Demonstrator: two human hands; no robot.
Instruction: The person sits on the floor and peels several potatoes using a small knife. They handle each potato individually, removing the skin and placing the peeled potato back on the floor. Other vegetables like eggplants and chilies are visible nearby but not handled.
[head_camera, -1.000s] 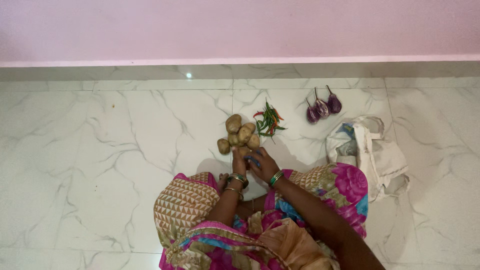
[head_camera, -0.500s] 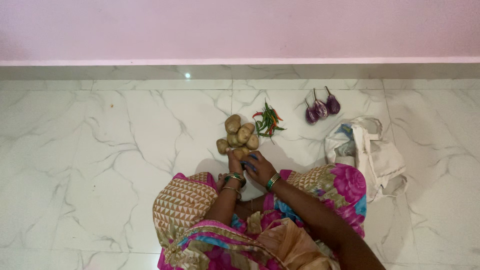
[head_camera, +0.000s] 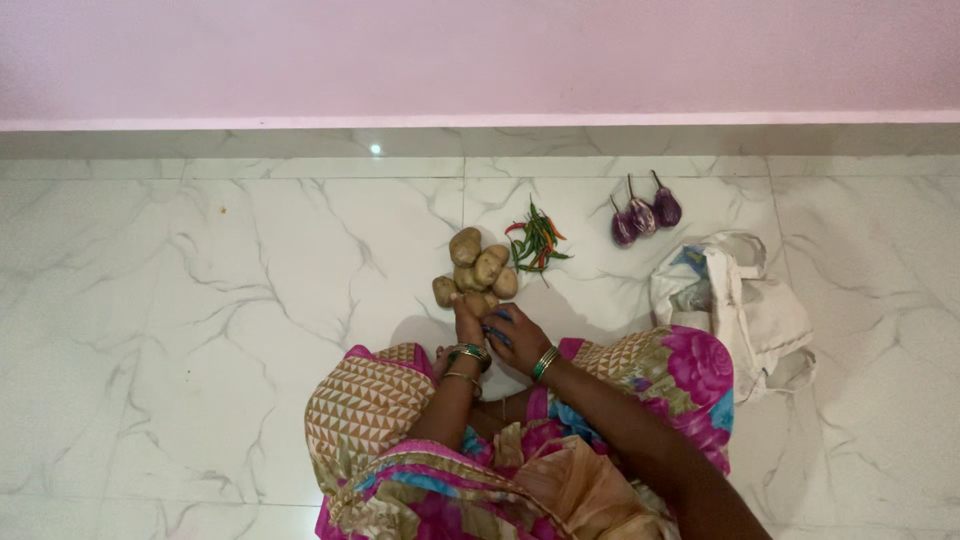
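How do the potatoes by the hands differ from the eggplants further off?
The potatoes are tan, rounded and heaped touching one another; the eggplants are purple, glossy, stalked and lie in a row. The potatoes sit right at the left hand and right hand; the eggplants lie apart, beyond the white cloth bag. Both rest on the marble floor.

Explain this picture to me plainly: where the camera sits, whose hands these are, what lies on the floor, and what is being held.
The camera sits on a person's head and looks straight down, so the arms entering from below are their own. The left hand and right hand meet at the near edge of a pile of potatoes on a white marble floor. Whether either hand grips a potato is unclear. Beside the pile lie chillies, further right three small purple aubergines, and a white cloth bag. Patterned clothing covers the knees.
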